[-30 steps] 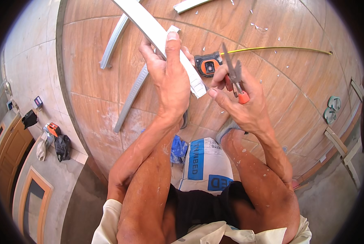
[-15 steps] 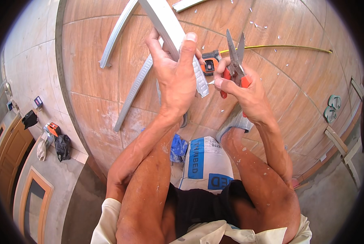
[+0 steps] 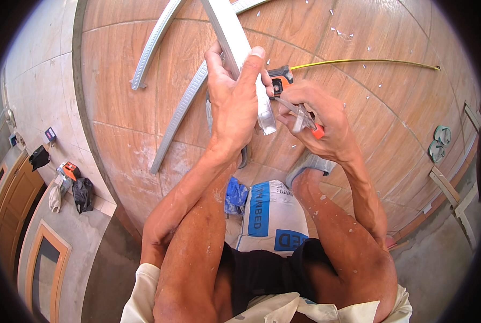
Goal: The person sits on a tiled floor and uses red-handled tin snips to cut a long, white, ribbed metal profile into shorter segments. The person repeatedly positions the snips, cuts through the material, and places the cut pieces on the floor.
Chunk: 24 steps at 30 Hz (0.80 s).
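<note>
My left hand (image 3: 232, 105) grips a long white metal channel (image 3: 225, 32) that slants down toward me, its cut end near the middle. Just right of that end, my right hand (image 3: 326, 118) is closed around red-handled metal snips (image 3: 318, 130), their blurred blades angled left toward the channel. An orange-and-black tape measure (image 3: 281, 81) lies behind my hands, its yellow tape (image 3: 359, 60) extended to the right. Two more perforated strips, one left (image 3: 157, 42) and one lower (image 3: 178, 113), lie on the wood-look tiled floor (image 3: 386, 134).
My bare legs frame a white-and-blue sack (image 3: 270, 215) and crumpled blue plastic (image 3: 235, 194). Small metal offcuts are scattered at upper right. Sandals (image 3: 438, 142) and wooden pieces (image 3: 445, 185) are at far right; bags (image 3: 83, 194) and small items sit on the left ledge.
The channel in my left hand has shifted a little rightward. The snips have turned from pointing upward to pointing left, down toward the channel's end, as my right hand rotated.
</note>
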{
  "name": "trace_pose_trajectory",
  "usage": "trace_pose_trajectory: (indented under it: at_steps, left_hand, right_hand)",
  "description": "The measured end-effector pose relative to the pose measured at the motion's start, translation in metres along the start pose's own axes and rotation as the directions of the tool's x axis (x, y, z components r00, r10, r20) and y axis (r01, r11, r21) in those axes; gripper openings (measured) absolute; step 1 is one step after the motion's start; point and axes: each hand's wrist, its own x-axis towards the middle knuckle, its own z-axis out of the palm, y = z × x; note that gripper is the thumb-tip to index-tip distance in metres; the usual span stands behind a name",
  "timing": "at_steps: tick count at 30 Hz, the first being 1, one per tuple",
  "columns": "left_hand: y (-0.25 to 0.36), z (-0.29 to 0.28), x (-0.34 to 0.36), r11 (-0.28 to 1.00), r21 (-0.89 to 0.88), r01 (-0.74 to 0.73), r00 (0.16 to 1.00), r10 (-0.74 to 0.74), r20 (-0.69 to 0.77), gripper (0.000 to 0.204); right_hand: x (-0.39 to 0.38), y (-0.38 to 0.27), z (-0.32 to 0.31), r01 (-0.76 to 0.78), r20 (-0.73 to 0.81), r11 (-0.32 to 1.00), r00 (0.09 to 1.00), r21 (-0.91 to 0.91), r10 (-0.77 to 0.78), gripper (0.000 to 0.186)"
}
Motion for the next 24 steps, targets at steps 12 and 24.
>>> trace_pose_trajectory:
  at_steps: [12,24]
  left_hand:
    - [0.001,0.024,-0.003,0.938,0.165,-0.304,0.951,0.31,-0.011,0.065]
    - [-0.002,0.021,-0.004,0.933,0.219,-0.285,0.958,0.279,0.059,0.067]
  right_hand:
    - [-0.006,-0.011,0.017,-0.457,-0.083,0.842,0.864,0.285,0.497,0.02]
    - [-0.01,0.005,0.01,-0.589,0.448,-0.014,0.599,0.808,0.664,0.021]
